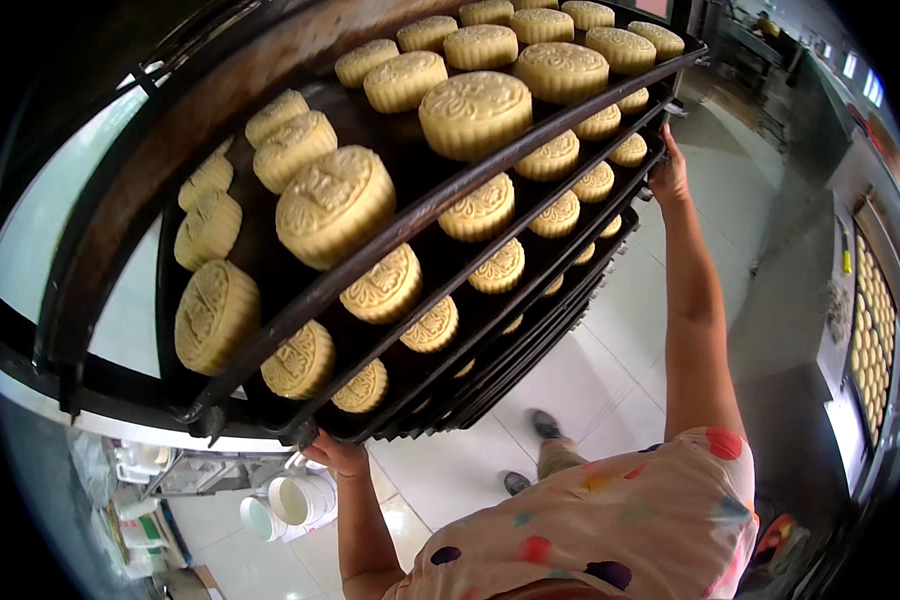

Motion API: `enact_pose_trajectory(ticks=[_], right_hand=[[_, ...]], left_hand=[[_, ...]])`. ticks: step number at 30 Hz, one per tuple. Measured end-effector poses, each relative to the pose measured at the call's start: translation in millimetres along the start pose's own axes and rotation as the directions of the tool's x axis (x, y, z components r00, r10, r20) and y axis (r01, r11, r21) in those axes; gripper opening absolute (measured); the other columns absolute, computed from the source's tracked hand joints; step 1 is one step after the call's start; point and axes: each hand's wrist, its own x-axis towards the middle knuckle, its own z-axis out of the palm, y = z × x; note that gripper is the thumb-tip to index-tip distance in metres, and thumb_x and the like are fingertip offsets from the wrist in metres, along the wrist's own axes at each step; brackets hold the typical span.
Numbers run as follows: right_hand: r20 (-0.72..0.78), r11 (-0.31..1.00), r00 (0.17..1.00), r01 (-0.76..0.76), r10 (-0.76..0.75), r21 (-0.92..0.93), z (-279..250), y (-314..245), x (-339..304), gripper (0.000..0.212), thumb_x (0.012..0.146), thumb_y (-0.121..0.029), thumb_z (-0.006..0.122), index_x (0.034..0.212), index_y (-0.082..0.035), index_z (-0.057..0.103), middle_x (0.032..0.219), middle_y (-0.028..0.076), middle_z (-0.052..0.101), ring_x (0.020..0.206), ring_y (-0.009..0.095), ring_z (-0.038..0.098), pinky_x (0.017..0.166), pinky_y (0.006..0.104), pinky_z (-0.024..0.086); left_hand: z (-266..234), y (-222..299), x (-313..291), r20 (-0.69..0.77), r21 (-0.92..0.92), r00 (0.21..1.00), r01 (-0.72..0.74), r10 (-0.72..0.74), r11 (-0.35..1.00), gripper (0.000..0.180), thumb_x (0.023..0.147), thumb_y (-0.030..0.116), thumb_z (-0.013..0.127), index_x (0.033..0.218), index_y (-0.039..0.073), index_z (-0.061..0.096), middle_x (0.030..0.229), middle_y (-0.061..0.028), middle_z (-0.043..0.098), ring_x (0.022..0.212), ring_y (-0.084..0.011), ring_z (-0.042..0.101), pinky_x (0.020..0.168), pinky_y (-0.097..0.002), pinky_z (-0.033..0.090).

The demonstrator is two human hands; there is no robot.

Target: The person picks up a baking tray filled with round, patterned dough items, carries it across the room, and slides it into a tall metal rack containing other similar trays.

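Observation:
Dark baking trays stand stacked in front of me, carrying rows of pale, fluted mooncakes with patterned tops. My left hand is closed at the near left corner of a tray below the top one. At the right end of the stack, my right hand grips a tray edge with the arm stretched out. Some fingers of both hands are hidden behind the rims, and I cannot tell exactly which tray level each one grips.
Brown curved metal bars frame the stack's left side. White buckets stand on the tiled floor at lower left. Along the right runs a metal counter, beside another tray of small round pastries. Two shoes show below the stack.

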Motion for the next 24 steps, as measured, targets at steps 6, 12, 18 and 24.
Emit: enact_pose_trajectory(ticks=[6, 12, 18, 24], right_hand=[[-0.022, 0.996, 0.997, -0.080, 0.079, -0.041, 1, 1, 12, 0.065, 0.084, -0.056, 0.051, 0.129, -0.009, 0.044, 0.125, 0.010, 0.052, 0.114, 0.026, 0.050, 0.097, 0.0405, 0.039], [0.100, 0.986, 0.983, -0.159, 0.153, 0.056, 33, -5, -17, 0.058, 0.081, -0.052, 0.058, 0.118, -0.007, 0.052, 0.116, 0.009, 0.057, 0.106, 0.024, 0.053, 0.094, 0.0393, 0.040], [0.053, 0.964, 0.975, -0.223, 0.217, 0.146, -5, 36, 19, 0.042, 0.087, -0.039, 0.056, 0.108, -0.002, 0.058, 0.101, 0.007, 0.062, 0.090, 0.018, 0.058, 0.083, 0.0310, 0.045], [0.048, 0.955, 0.975, -0.224, 0.219, 0.194, -2, 36, 24, 0.041, 0.086, -0.036, 0.059, 0.105, 0.000, 0.058, 0.097, 0.006, 0.062, 0.085, 0.016, 0.058, 0.080, 0.0300, 0.045]], left_hand=[[-11, 28, -14, -0.066, -0.241, 0.998, -0.015, -0.001, 0.970, 0.046, 0.096, 0.038, 0.032, 0.113, -0.002, 0.046, 0.115, -0.0162, 0.049, 0.107, -0.0255, 0.047, 0.095, -0.0401, 0.037], [-37, 87, -40, -0.229, -0.382, 0.938, 0.160, -0.262, 0.910, 0.064, 0.090, 0.053, 0.031, 0.128, 0.002, 0.035, 0.132, -0.0148, 0.038, 0.120, -0.0294, 0.041, 0.101, -0.0463, 0.035], [23, 80, -27, -0.410, -0.292, 0.858, 0.198, -0.309, 0.936, 0.069, 0.090, 0.058, 0.025, 0.137, 0.008, 0.026, 0.137, -0.0127, 0.033, 0.125, -0.0288, 0.036, 0.104, -0.0478, 0.031], [23, 100, -33, -0.329, -0.114, 0.930, 0.131, -0.162, 0.985, 0.065, 0.090, 0.057, 0.027, 0.128, 0.004, 0.035, 0.130, -0.0135, 0.040, 0.119, -0.0294, 0.042, 0.102, -0.0472, 0.035]])
